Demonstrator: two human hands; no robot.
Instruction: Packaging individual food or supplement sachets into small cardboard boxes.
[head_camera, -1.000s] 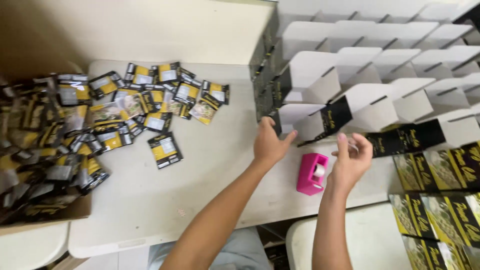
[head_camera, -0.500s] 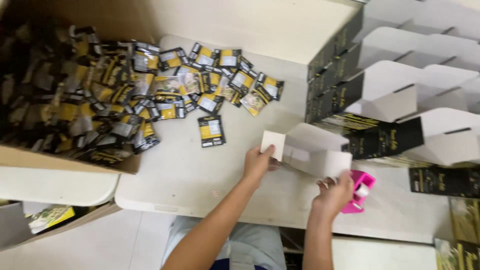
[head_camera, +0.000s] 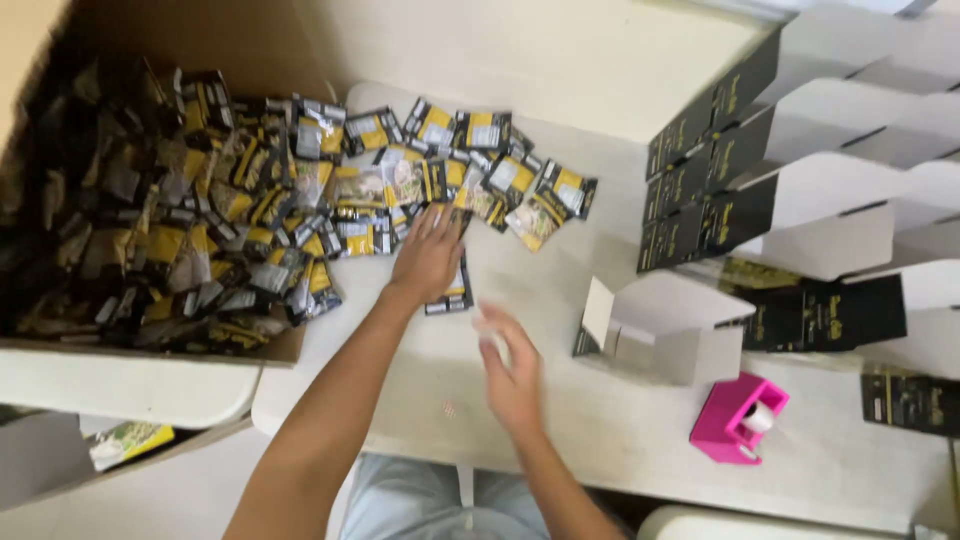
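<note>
The left hand (head_camera: 428, 255) lies flat, fingers spread, on a black-and-yellow packet (head_camera: 455, 290) at the pile's edge on the table (head_camera: 600, 430). The right hand (head_camera: 512, 365) hovers blurred; I can't tell its grip. Better to pinch one packet cleanly, then carry it to the open box (head_camera: 670, 330).

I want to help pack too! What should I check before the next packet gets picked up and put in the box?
1. Left hand on a packet: ok, it lies flat on one at the edge of the loose packets.
2. Right hand free: cannot tell, it is blurred above the table.
3. Box ready: ok, the open white box sits beside the hands with its flap up.
4. Path from packets to box: ok, only bare table between them.
5. Tape holder out of the way: ok, the pink one sits past the box, near the table edge.
6. More packets: ok, the big carton on the left holds plenty.
</note>
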